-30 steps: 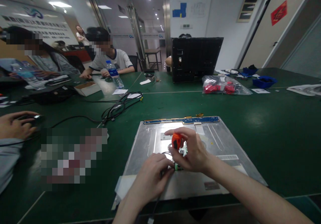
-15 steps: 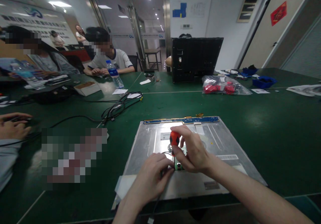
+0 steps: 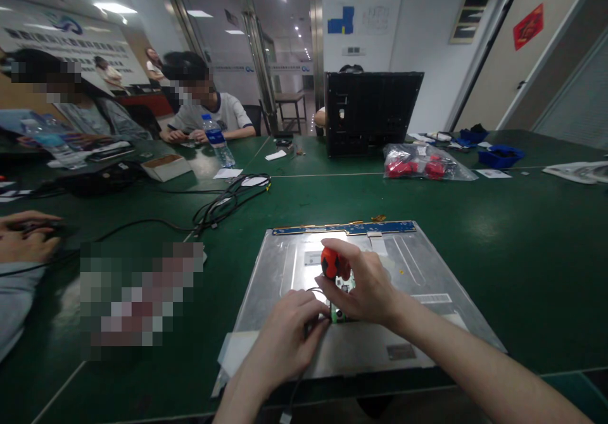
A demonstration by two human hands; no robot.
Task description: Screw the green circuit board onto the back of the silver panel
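Observation:
My right hand (image 3: 363, 285) grips the red-and-black handle of a screwdriver (image 3: 330, 263), held upright with its tip down at a small green circuit board (image 3: 339, 314). Close beside the tip, my left hand (image 3: 294, 329) is closed, thumb and fingers pinched at the board's left edge around a black cable (image 3: 295, 391). The cable leaves below the palm and ends in a pale connector. Both hands rest over a silver metal-backed display panel (image 3: 266, 285) with a blue circuit strip (image 3: 389, 226) along its far edge. My right fingers hide part of the board.
A black monitor (image 3: 373, 111) stands across the green table (image 3: 475, 221). Red items lie in a clear plastic bag (image 3: 425, 163). Coiled black cables (image 3: 223, 202) and a water bottle (image 3: 217, 140) are at left. A co-worker's hand (image 3: 26, 237) rests at the left edge; other people sit beyond.
My right hand's fingers have shifted around the screwdriver handle, which looks slightly turned. The left hand and the panel stay in place.

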